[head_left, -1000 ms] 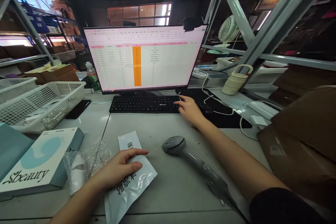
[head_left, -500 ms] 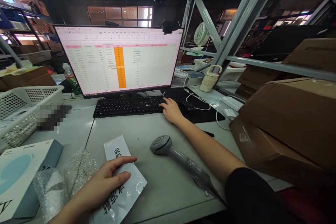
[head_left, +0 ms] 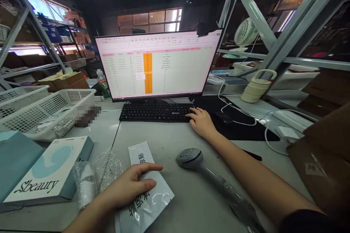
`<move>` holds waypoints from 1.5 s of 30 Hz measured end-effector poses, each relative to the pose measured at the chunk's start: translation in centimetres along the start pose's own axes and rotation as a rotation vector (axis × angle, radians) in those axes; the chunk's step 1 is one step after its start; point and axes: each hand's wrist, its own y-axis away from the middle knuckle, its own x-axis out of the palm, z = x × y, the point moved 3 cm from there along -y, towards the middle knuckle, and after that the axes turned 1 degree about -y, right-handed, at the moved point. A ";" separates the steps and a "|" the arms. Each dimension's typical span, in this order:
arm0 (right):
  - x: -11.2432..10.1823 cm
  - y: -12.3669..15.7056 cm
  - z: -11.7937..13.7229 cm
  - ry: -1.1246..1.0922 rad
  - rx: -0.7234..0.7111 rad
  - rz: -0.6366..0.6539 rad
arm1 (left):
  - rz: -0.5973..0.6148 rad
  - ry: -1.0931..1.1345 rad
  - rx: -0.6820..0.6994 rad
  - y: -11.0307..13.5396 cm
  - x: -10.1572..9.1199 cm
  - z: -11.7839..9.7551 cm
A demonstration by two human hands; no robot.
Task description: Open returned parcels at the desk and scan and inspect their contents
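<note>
A monitor (head_left: pixel 175 69) fills upper centre, its text too small to read. Below lies a keyboard (head_left: pixel 155 113). The bottom edge crops a grey scanner (head_left: pixel 218 184), lower right, and white packets (head_left: pixel 155 204), lower centre. The left hand (head_left: pixel 135 185), loosely open, hides packet print; the right hand (head_left: pixel 202 123), open, covers keys, any pressing unclear.

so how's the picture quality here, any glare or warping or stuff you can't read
Head view: glossy highlights on the white packet under the left hand; head view: the bright monitor looks wider at the top, probably lens distortion, its small text unreadable; head view: a pixelated patch beside the white basket.
</note>
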 end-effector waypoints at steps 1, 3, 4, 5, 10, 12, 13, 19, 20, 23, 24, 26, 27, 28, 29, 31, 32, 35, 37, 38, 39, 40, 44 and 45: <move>0.0 0.0 0.1 0.005 0.002 0.000 | -0.005 -0.009 0.003 0.0 0.0 0.1; 0.1 0.1 0.2 0.018 0.009 0.013 | -0.020 -0.032 0.012 0.0 -0.1 0.1; 0.1 0.2 0.3 0.023 0.013 0.020 | -0.022 -0.036 0.013 0.0 -0.1 0.1; 0.1 0.2 0.4 0.025 0.017 0.026 | -0.021 -0.036 0.011 0.0 -0.2 0.1; 0.2 0.3 0.5 0.042 0.025 0.043 | -0.025 -0.054 0.026 0.1 -0.2 -0.2; -0.1 0.1 0.1 0.067 0.003 0.021 | -0.027 -0.050 0.034 0.2 -0.1 -0.3; -0.2 -0.1 -0.3 0.081 -0.003 0.001 | -0.025 -0.041 0.032 0.2 -0.1 -0.4; -1.4 -0.4 -3.6 0.092 0.137 -0.031 | -0.007 -0.052 0.008 0.3 0.1 -0.6; -1.5 -0.3 -3.8 0.084 0.152 -0.006 | -0.014 -0.067 0.001 0.2 0.1 -0.5; -1.5 0.1 -3.1 0.064 0.160 0.069 | -0.039 -0.105 -0.035 0.1 -0.2 0.0; -1.4 0.1 -2.7 0.061 0.155 0.086 | -0.040 -0.106 -0.041 0.0 -0.3 0.2; -1.1 -0.1 -1.8 0.059 0.144 0.112 | -0.023 -0.083 -0.040 0.0 -0.3 0.6; -0.9 -0.2 -1.3 0.056 0.137 0.126 | -0.015 -0.071 -0.036 -0.1 -0.3 0.7; -0.6 -0.4 -0.8 0.052 0.130 0.139 | -0.011 -0.066 -0.034 -0.1 -0.3 0.8; -0.4 -0.6 -0.3 0.047 0.124 0.151 | -0.012 -0.068 -0.035 -0.2 -0.2 0.9; 0.2 -0.8 0.4 0.039 0.113 0.171 | -0.016 -0.088 -0.038 -0.3 -0.1 0.9; 0.4 -0.9 0.7 0.036 0.108 0.179 | -0.017 -0.099 -0.036 -0.3 -0.1 0.8; 0.9 -1.0 0.9 0.033 0.109 0.192 | -0.018 -0.128 -0.023 -0.5 0.1 0.6; 1.1 -1.2 0.7 0.035 0.120 0.188 | -0.026 -0.134 -0.028 -0.5 0.1 0.6; 1.1 -1.4 0.6 0.036 0.124 0.182 | -0.024 -0.123 -0.033 -0.6 0.1 0.6; 1.1 -1.7 0.5 0.036 0.122 0.178 | -0.017 -0.103 -0.040 -0.6 0.2 0.7; 1.1 -2.1 0.6 0.034 0.116 0.175 | -0.010 -0.082 -0.044 -0.7 0.2 0.7; 0.7 -3.6 1.0 0.024 0.086 0.149 | -0.010 -0.031 -0.033 -0.8 -0.1 0.9; 0.5 -3.8 1.0 0.021 0.079 0.132 | -0.016 -0.019 -0.024 -0.8 -0.2 0.8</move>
